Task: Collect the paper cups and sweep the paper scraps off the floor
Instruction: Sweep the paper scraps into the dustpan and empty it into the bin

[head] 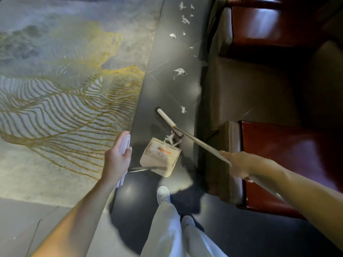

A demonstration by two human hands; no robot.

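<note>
With left hand [117, 158] gripping the dustpan [160, 158] handle and right hand [239, 166] clamped on the broom [200, 143], a flat pan lip and short strokes should gather the scraps [180, 72].

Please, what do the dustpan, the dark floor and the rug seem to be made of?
Dustpan: probably plastic, beige and matte; thin moulded walls, comb-like ribs at one edge.
Dark floor: likely polished stone or tile; it mirrors light and shows thin joint lines.
Rug: textile with soft pile; fuzzy grey surface, gold lines.
</note>
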